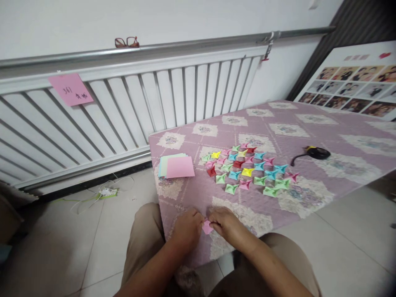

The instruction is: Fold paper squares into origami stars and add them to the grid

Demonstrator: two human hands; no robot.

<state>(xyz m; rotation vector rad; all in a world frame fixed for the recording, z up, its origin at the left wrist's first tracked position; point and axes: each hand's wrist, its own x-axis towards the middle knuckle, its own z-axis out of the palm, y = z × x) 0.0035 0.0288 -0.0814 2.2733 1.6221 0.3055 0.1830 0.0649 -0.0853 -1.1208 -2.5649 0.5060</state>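
Note:
Close to the near edge of the table, a small folded piece of pink paper [207, 227] is pinched between my two hands. My left hand [189, 226] has its fingers closed on the paper's left side. My right hand [225, 222] grips it from the right, fingers bent together. The fingertips cover part of the folds. Beyond my hands lie several folded paper pieces [247, 172] in green, blue, pink, yellow and red, set out in loose rows. To the left rests a stack of square paper sheets [180, 166], pink on top.
A floral purple tablecloth [198, 194] covers the table. On its right lies a black object with a short cord [318, 153]. A white radiator [173, 93] runs behind, with glasses [126, 42] on the pipe above. A photo board [352, 82] leans at the far right. A power strip [109, 192] lies on the floor.

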